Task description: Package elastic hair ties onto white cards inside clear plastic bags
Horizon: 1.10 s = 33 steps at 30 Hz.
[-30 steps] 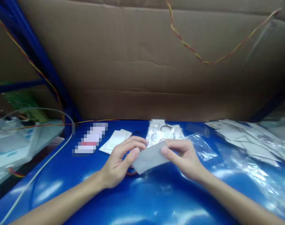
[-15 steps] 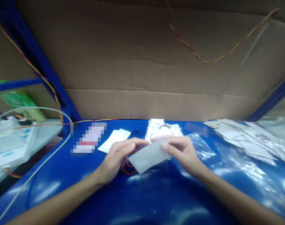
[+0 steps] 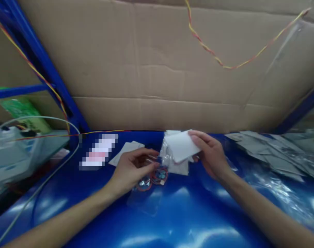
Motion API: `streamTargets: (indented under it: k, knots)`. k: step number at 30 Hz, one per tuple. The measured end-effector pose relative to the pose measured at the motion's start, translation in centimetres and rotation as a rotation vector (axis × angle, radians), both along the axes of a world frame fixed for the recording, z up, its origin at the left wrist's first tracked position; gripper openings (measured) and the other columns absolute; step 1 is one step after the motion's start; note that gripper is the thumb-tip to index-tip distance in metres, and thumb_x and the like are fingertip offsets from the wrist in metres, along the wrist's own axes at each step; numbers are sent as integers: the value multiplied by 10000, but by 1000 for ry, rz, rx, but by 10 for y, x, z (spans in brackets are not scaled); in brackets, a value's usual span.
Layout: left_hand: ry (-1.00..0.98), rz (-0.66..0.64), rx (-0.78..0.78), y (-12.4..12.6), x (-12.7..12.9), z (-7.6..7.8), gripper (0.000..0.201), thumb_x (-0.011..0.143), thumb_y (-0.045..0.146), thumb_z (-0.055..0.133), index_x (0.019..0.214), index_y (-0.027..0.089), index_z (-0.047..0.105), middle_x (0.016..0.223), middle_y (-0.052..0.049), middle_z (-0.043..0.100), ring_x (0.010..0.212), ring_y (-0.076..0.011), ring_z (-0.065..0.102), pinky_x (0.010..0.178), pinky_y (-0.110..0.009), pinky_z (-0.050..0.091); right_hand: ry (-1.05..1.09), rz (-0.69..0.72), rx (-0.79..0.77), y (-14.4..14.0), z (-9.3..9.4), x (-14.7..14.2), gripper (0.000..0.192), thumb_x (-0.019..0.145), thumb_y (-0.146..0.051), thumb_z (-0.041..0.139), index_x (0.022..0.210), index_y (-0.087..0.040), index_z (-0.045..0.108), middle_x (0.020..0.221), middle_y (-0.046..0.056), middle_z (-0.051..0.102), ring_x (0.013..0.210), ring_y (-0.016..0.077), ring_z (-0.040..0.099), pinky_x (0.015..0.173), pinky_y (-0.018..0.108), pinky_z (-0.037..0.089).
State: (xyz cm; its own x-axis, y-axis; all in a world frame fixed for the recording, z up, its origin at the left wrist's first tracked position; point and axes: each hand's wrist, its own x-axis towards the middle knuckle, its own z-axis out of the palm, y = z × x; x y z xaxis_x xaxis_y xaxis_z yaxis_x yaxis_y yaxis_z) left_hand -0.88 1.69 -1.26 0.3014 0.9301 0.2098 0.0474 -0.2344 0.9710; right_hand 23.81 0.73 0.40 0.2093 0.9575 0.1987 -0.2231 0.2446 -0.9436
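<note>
While 2 hands (image 3: 132, 168) apart, R (image 3: 211, 150) holds 1 card (image 3: 183, 146).

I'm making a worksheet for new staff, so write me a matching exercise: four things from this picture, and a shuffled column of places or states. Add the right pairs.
Things:
1. Left hand
2. Right hand
3. Twisted wire at upper right
4. Pile of flat white pieces

Places or states:
A. Drooping in front of the cardboard
B. On the right side of the table
C. Holding a white sheet
D. At the reddish wire coils

Pairs: 1-D, 2-C, 3-A, 4-B
</note>
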Motion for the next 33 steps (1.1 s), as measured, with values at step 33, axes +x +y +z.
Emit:
streamTargets:
  k: [33]
  knots:
    - [-14,-73,-136,2,0,-1,377,733,264,864,1091,166,799,1057,-91,823,936,-265,786,891,-365,627,-290,290,59,-7,3,1,374,883,-395,760,1156,-167,643,701,38,761,552,195,704,426,253,519]
